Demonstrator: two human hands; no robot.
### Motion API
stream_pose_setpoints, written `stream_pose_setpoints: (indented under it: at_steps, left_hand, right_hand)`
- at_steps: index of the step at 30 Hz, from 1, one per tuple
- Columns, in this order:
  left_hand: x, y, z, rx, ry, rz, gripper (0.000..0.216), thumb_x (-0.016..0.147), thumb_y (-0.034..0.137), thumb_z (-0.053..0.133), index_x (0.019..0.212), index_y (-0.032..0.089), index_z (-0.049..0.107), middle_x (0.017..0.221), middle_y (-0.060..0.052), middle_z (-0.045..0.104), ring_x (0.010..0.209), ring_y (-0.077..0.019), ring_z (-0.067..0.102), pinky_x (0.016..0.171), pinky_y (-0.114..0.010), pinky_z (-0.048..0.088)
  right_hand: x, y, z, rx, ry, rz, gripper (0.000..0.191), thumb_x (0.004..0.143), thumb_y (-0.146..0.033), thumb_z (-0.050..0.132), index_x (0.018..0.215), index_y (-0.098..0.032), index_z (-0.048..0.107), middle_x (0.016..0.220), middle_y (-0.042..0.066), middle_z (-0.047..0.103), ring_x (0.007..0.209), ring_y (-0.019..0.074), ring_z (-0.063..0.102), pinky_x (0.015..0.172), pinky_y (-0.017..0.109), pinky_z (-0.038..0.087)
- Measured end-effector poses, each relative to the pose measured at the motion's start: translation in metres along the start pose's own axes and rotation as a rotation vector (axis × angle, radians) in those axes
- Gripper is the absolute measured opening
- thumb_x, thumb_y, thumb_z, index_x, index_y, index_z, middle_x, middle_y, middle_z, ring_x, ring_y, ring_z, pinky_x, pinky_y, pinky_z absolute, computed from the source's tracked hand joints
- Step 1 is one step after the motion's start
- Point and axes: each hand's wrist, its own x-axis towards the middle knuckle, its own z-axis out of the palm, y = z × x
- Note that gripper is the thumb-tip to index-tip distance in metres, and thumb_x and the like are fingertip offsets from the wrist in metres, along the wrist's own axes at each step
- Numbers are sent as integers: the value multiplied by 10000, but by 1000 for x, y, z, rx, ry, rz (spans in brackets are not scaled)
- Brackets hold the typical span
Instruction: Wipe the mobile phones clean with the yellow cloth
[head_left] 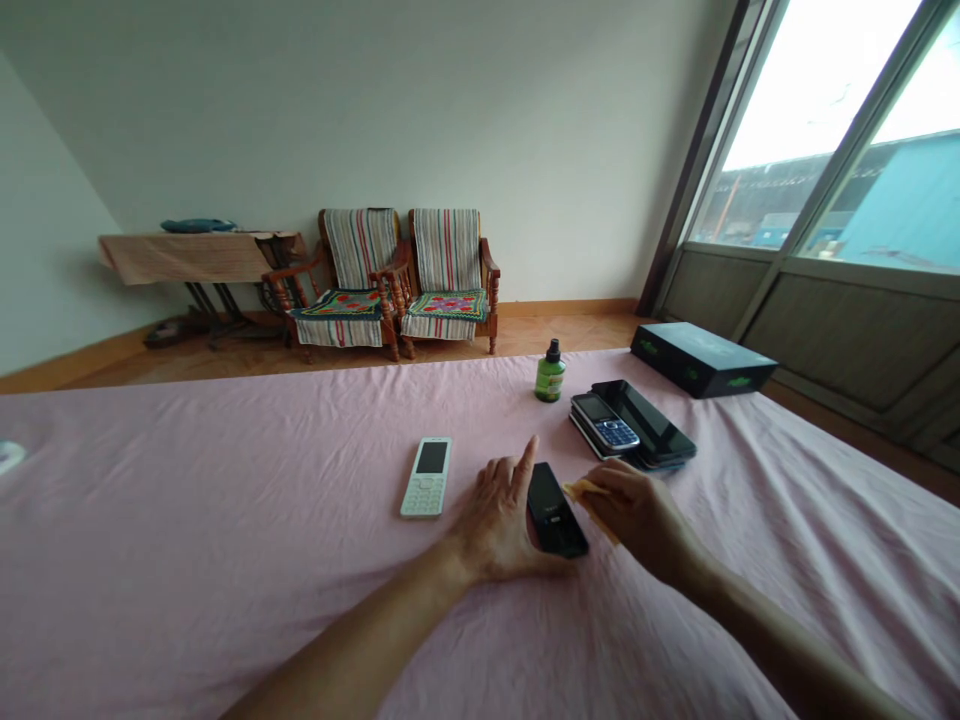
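A black phone lies on the pink cloth. My left hand rests beside it on its left, palm down, forefinger stretched along the phone's edge and thumb against its near end. My right hand is closed in a pinch on a small yellow cloth, which touches the phone's right side. A white keypad phone lies to the left, apart from both hands.
Behind the hands lie a silver keypad phone on top of larger dark phones, a small green bottle and a black box. Two wooden chairs and a side table stand at the far wall.
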Motion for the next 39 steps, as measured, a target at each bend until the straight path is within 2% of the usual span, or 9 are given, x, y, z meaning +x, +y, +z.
stream_pose_setpoints:
  at_steps: [3, 9, 15, 18, 23, 29, 32, 35, 39]
  left_hand:
    - [-2, -1, -4, -34, -18, -11, 1454, 413, 631, 823, 1492, 220, -61, 1329, -172, 408, 1193, -401, 398, 1022, -584, 289]
    - [-5, -1, -6, -55, -35, -105, 1491, 403, 626, 831, 1481, 201, -106, 1463, -237, 275, 1314, -472, 274, 1029, -637, 245]
    - [-2, 5, -4, -69, 53, -101, 1533, 375, 507, 871, 1458, 221, -176, 1325, -171, 460, 1150, -403, 466, 977, -615, 332]
    - [-1, 6, -6, -70, 51, -97, 1565, 329, 438, 899, 1460, 230, -162, 1280, -141, 492, 1122, -379, 477, 980, -589, 342]
    - [-2, 6, -9, -82, 9, -136, 1554, 328, 446, 906, 1468, 257, -133, 1281, -135, 485, 1125, -379, 470, 988, -601, 323]
    - [-5, 3, -7, -83, -42, -180, 1542, 342, 494, 897, 1471, 258, -127, 1396, -174, 396, 1232, -438, 389, 1024, -661, 243]
    - [-4, 3, -7, -98, -40, -166, 1550, 349, 497, 895, 1463, 271, -160, 1410, -173, 388, 1240, -440, 386, 1018, -672, 245]
    - [-2, 4, -7, -117, -11, -162, 1584, 325, 450, 910, 1457, 265, -183, 1375, -161, 434, 1205, -415, 430, 1018, -647, 272]
    - [-3, 4, -7, -121, -4, -149, 1542, 359, 476, 894, 1466, 263, -157, 1386, -164, 421, 1217, -416, 424, 1025, -656, 259]
  right_hand:
    - [19, 8, 6, -43, 100, 5, 225, 875, -290, 545, 718, -178, 660, 700, 2, 562, 602, 128, 548, 547, 225, 399]
    - [48, 11, 33, -61, 30, -100, 240, 871, -147, 529, 648, -168, 614, 686, -1, 524, 614, 120, 522, 573, 226, 386]
    - [49, 1, 62, -43, -128, -242, 220, 847, -42, 547, 708, -192, 628, 777, 10, 555, 741, 145, 528, 635, 233, 402]
    - [43, 0, 62, -81, -151, -243, 177, 861, -60, 562, 750, -189, 614, 815, 28, 551, 786, 174, 510, 661, 265, 396]
    - [38, 14, 47, -198, -153, -184, 180, 865, -26, 523, 819, -173, 616, 831, 42, 539, 776, 183, 497, 693, 294, 394]
    - [47, 25, 34, -235, -121, -51, 251, 861, -24, 479, 673, -161, 573, 732, 26, 507, 682, 161, 487, 611, 274, 367]
    - [51, 15, 40, -120, -109, -103, 222, 896, -62, 469, 755, -168, 604, 790, 28, 524, 732, 159, 504, 650, 271, 389]
    - [48, 5, 51, -15, -205, -206, 204, 919, -87, 470, 850, -195, 629, 842, 28, 544, 774, 162, 512, 671, 271, 399]
    - [44, 11, 51, -93, -191, -227, 171, 914, -102, 491, 828, -185, 613, 831, 36, 539, 773, 179, 498, 672, 291, 393]
